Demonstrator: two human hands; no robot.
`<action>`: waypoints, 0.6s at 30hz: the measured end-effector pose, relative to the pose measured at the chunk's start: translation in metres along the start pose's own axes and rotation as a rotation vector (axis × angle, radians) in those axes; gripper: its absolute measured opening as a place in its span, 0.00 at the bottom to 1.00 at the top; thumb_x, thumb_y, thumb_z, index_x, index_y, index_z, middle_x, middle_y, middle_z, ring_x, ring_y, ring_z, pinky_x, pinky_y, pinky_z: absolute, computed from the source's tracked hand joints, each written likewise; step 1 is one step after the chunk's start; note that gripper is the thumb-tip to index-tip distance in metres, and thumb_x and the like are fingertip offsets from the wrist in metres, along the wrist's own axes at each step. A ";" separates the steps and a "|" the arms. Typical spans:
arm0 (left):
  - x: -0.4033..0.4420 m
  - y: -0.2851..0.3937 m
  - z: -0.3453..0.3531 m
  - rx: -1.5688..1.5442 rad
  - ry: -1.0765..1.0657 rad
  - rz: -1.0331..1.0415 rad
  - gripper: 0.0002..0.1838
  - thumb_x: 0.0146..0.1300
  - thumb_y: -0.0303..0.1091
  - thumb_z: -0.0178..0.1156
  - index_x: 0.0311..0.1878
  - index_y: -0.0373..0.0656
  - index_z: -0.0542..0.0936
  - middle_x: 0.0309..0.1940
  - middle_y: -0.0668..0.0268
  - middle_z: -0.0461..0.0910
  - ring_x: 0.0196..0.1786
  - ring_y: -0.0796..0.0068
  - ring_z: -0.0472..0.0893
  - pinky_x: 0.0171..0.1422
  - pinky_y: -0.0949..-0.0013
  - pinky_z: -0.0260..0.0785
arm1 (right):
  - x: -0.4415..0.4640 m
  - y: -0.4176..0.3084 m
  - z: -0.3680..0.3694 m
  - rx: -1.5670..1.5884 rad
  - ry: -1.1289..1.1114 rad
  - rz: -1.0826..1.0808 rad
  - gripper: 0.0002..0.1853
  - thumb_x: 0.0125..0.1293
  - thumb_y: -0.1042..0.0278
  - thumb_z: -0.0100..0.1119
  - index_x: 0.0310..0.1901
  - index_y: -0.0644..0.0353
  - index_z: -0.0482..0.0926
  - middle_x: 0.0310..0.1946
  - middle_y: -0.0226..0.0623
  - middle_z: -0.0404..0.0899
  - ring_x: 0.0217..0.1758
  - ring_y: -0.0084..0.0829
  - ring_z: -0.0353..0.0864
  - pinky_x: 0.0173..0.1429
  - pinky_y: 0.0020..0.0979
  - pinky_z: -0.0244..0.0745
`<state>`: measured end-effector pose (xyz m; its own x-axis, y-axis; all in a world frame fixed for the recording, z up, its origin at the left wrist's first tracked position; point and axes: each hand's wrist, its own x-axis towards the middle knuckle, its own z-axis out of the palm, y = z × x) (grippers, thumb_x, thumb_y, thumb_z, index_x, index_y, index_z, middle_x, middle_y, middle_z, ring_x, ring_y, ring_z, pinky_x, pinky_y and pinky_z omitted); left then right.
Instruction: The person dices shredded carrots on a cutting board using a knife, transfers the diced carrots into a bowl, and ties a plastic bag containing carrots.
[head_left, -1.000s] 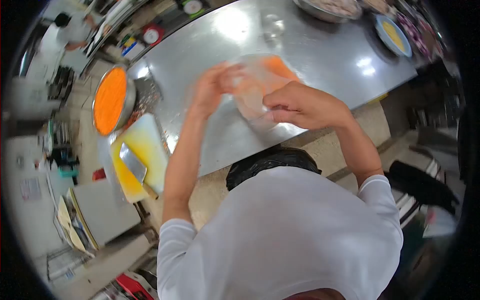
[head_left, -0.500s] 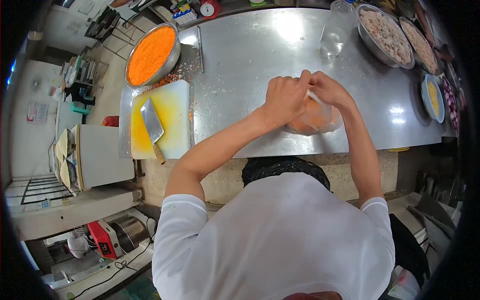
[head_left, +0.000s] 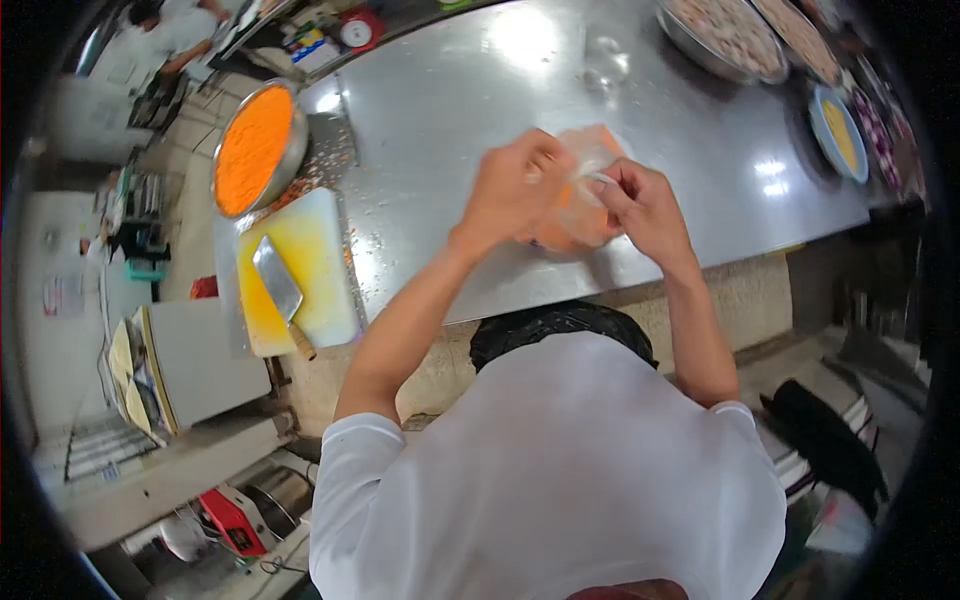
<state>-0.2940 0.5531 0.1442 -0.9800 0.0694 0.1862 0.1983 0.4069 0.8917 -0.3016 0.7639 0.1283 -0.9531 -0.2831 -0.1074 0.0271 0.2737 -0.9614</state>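
A clear plastic bag [head_left: 585, 225] with orange contents rests on the steel table [head_left: 440, 130], near its front edge. My right hand [head_left: 645, 210] pinches the gathered top of the bag from the right. On the bag's left side is my left hand [head_left: 515, 190], its fingers curled and smeared by motion; whether it grips the plastic cannot be made out.
At the left, a cleaver [head_left: 278, 280] lies on a yellow-stained cutting board [head_left: 330, 290], below a bowl of orange shreds [head_left: 255, 150]. Bowls of pale food [head_left: 725, 35] and a blue bowl [head_left: 838, 135] stand at the right. A person [head_left: 165, 45] is at upper left.
Since half a second ago, my hands have moved apart at the bag's top, after being pressed together there. The view has turned, and another person has come back into sight at upper left.
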 end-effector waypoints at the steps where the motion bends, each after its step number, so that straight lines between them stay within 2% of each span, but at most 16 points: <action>1: 0.004 -0.014 0.002 0.025 0.177 0.217 0.14 0.77 0.39 0.60 0.46 0.36 0.83 0.27 0.66 0.82 0.28 0.77 0.77 0.35 0.67 0.72 | 0.004 0.007 -0.014 -0.148 0.077 -0.064 0.11 0.70 0.66 0.65 0.36 0.67 0.83 0.22 0.40 0.78 0.24 0.30 0.77 0.32 0.36 0.72; 3: 0.007 -0.045 -0.016 0.193 0.241 0.161 0.12 0.73 0.40 0.64 0.46 0.39 0.83 0.28 0.53 0.85 0.28 0.59 0.85 0.35 0.58 0.75 | 0.034 0.060 -0.056 -0.386 0.249 -0.200 0.10 0.68 0.68 0.64 0.35 0.68 0.82 0.22 0.47 0.79 0.24 0.37 0.79 0.33 0.37 0.74; 4: 0.003 -0.086 -0.030 0.291 0.188 0.081 0.12 0.73 0.40 0.64 0.45 0.40 0.84 0.27 0.53 0.84 0.28 0.57 0.85 0.35 0.57 0.75 | 0.033 0.091 -0.072 -0.506 0.317 -0.263 0.09 0.67 0.69 0.64 0.34 0.68 0.82 0.22 0.51 0.80 0.25 0.41 0.81 0.33 0.38 0.74; 5: 0.000 -0.123 -0.036 0.396 0.144 0.010 0.11 0.73 0.40 0.64 0.45 0.41 0.84 0.27 0.52 0.83 0.28 0.55 0.84 0.36 0.56 0.75 | 0.024 0.114 -0.082 -0.563 0.287 -0.250 0.09 0.66 0.70 0.64 0.34 0.68 0.82 0.24 0.53 0.80 0.25 0.44 0.81 0.33 0.39 0.74; 7: -0.022 -0.135 -0.019 0.488 0.108 -0.030 0.10 0.73 0.40 0.64 0.44 0.42 0.84 0.27 0.53 0.83 0.29 0.54 0.84 0.35 0.54 0.74 | 0.030 0.136 -0.096 -0.666 0.242 -0.255 0.08 0.64 0.71 0.63 0.33 0.68 0.82 0.27 0.56 0.81 0.25 0.49 0.81 0.34 0.40 0.75; 8: -0.021 -0.133 -0.010 0.536 0.103 -0.043 0.10 0.73 0.40 0.64 0.43 0.43 0.84 0.27 0.53 0.83 0.29 0.53 0.84 0.35 0.54 0.74 | 0.027 0.131 -0.096 -0.485 0.278 -0.087 0.08 0.64 0.71 0.63 0.33 0.69 0.81 0.24 0.50 0.82 0.26 0.39 0.82 0.33 0.36 0.76; 10: -0.022 -0.075 0.002 0.307 0.225 -0.171 0.10 0.72 0.40 0.64 0.44 0.44 0.84 0.26 0.54 0.83 0.29 0.51 0.85 0.35 0.53 0.74 | 0.002 0.051 -0.087 -0.074 0.272 0.176 0.07 0.65 0.72 0.63 0.33 0.67 0.82 0.22 0.38 0.82 0.28 0.28 0.82 0.34 0.29 0.76; 12: -0.023 -0.031 0.030 0.203 0.078 0.031 0.10 0.72 0.39 0.63 0.47 0.44 0.85 0.26 0.54 0.84 0.30 0.52 0.86 0.36 0.55 0.75 | -0.021 0.002 -0.059 0.087 0.090 0.070 0.09 0.71 0.71 0.62 0.32 0.66 0.81 0.23 0.28 0.79 0.29 0.19 0.81 0.36 0.24 0.76; 14: -0.023 -0.013 0.055 0.230 -0.128 0.269 0.12 0.72 0.39 0.62 0.49 0.43 0.86 0.28 0.52 0.85 0.30 0.54 0.87 0.38 0.56 0.77 | -0.035 -0.021 -0.010 0.299 0.027 0.006 0.13 0.76 0.65 0.60 0.34 0.64 0.81 0.24 0.28 0.80 0.30 0.19 0.80 0.35 0.25 0.75; 15: -0.024 -0.020 0.064 0.137 -0.074 0.155 0.14 0.73 0.39 0.62 0.52 0.41 0.86 0.27 0.55 0.85 0.30 0.60 0.85 0.37 0.59 0.77 | -0.036 -0.028 0.003 0.404 -0.004 -0.031 0.15 0.79 0.62 0.59 0.34 0.63 0.81 0.24 0.27 0.80 0.30 0.19 0.80 0.35 0.26 0.75; 17: -0.023 -0.040 0.072 -0.054 0.039 -0.050 0.18 0.76 0.40 0.62 0.58 0.36 0.85 0.27 0.63 0.84 0.28 0.74 0.82 0.36 0.66 0.76 | -0.023 0.014 -0.008 0.337 -0.060 0.145 0.18 0.83 0.56 0.54 0.38 0.61 0.81 0.27 0.27 0.81 0.32 0.18 0.79 0.37 0.26 0.74; 18: -0.022 -0.036 0.068 -0.161 0.022 -0.183 0.17 0.77 0.40 0.61 0.57 0.35 0.86 0.27 0.64 0.84 0.27 0.74 0.82 0.36 0.66 0.77 | -0.013 0.039 -0.006 0.303 -0.078 0.233 0.19 0.84 0.53 0.52 0.40 0.60 0.81 0.29 0.27 0.81 0.33 0.18 0.79 0.38 0.26 0.74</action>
<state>-0.2810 0.5984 0.0797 -0.9997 -0.0127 0.0231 0.0190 0.2607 0.9652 -0.2895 0.7838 0.0936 -0.8856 -0.3172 -0.3393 0.3388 0.0585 -0.9390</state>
